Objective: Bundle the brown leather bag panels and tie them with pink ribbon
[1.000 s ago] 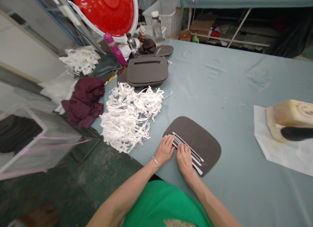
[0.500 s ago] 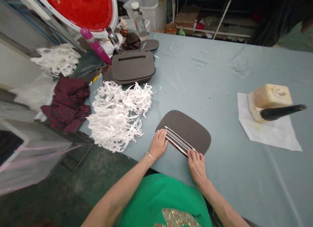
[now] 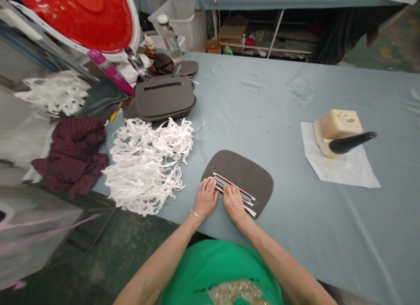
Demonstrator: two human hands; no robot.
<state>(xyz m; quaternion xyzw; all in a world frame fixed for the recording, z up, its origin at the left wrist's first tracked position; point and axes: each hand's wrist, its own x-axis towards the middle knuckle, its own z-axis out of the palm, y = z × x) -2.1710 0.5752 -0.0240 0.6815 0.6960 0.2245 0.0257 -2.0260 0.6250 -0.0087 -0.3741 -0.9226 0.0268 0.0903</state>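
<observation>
A dark grey rounded panel lies flat on the table near its front edge, with a long slot in it. White strips run along the slot and along the panel's near edge. At the left end of the strips, my left hand rests with its fingers laid on the panel. My right hand is close beside it, fingertips on the strips around mid-slot, palm down. Neither hand shows anything gripped. What lies under the fingertips is hidden.
Left of the panel is a heap of white strips; behind it are stacked grey panels. A glue container with a black-handled brush stands on white paper at right. A striped cloth hangs at left.
My right hand has slid left along the strips, from their right end to about the middle, uncovering the right ends. My left hand stays at the left end. The camera view has shifted.
</observation>
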